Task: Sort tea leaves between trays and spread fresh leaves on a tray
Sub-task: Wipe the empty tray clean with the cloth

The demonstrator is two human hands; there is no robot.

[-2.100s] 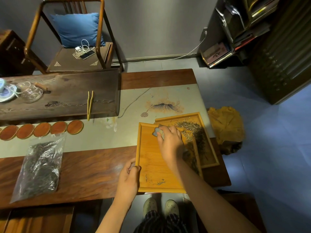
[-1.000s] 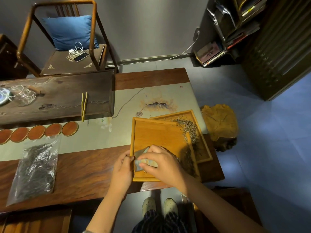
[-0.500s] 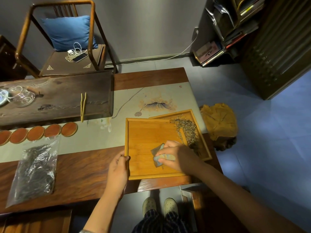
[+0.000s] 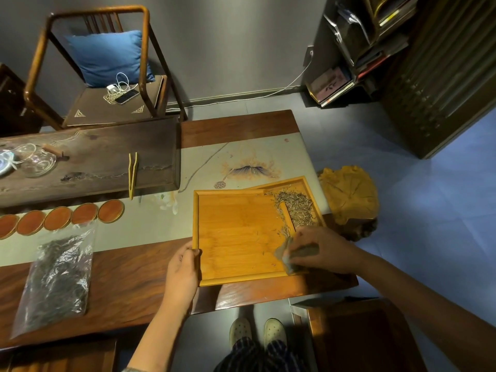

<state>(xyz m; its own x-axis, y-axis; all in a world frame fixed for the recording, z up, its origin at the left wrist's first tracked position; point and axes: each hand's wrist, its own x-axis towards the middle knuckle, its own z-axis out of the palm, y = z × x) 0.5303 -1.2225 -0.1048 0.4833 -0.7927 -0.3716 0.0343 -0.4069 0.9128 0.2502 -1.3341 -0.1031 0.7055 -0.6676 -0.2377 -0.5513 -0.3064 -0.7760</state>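
Left hand [image 4: 180, 267] clamps the near tray [image 4: 236, 237] steady by its rim; right hand [image 4: 319, 251] closes on a cloth [image 4: 287, 255], pushing stray leaves [image 4: 295, 208] toward the far tray [image 4: 308, 183].

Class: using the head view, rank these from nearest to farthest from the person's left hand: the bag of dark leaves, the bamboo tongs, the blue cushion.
From the left hand:
1. Bag of dark leaves, on the table's left.
2. Bamboo tongs, on the dark board behind.
3. Blue cushion, on the far chair.
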